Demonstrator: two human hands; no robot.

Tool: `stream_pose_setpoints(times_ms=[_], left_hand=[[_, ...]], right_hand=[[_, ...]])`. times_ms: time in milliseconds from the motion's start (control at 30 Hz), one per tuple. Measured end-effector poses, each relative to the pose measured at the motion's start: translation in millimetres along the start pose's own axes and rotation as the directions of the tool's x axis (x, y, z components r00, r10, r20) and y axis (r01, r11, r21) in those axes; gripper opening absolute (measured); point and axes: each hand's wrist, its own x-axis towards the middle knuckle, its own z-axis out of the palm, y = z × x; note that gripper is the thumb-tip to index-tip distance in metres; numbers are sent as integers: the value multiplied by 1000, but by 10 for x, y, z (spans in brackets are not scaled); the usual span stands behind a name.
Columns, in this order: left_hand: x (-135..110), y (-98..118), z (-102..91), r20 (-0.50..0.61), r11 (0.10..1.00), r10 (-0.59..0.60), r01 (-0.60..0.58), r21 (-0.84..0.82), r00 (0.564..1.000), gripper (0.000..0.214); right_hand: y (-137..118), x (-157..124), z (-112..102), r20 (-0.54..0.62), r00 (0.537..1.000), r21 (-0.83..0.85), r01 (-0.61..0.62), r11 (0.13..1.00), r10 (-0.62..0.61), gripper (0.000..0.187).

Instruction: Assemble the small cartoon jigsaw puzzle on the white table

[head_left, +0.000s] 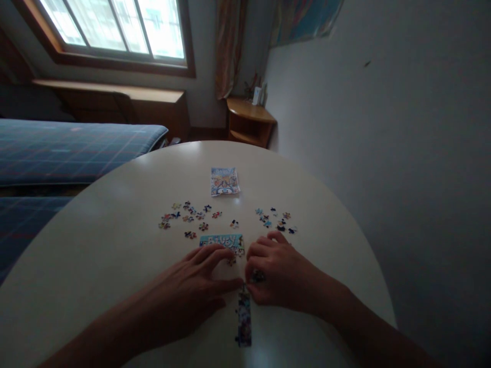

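Observation:
On a round white table (115, 245) lies a partly joined jigsaw. A joined top strip (222, 240) sits just beyond my fingers, and a joined column of pieces (244, 319) runs toward me between my wrists. My left hand (192, 286) lies flat with fingers stretched out, fingertips touching the top strip and the thumb reaching the column's upper end. My right hand (274, 273) is curled, its fingers pinching a small puzzle piece (258, 276) at the column's upper end.
Loose pieces (187, 217) are scattered left of centre, with another cluster of loose pieces (276, 220) to the right. A picture card (224, 181) lies farther back. A bed with a blue plaid cover (69, 148) stands left, a wooden corner shelf (249, 120) behind, and a wall close on the right.

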Motion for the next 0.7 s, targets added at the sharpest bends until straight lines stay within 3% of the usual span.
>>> stream_pose_setpoints(times_ms=[467, 700], left_hand=[[-7, 43, -70, -2, 998, 14, -15, -61, 1000, 49], [-3, 23, -44, -6, 999, 39, -40, -36, 999, 50]], right_hand=[[-10, -16, -19, 42, 999, 103, 21, 994, -26, 5], [-25, -44, -67, 89, 996, 124, -13, 992, 2, 25]])
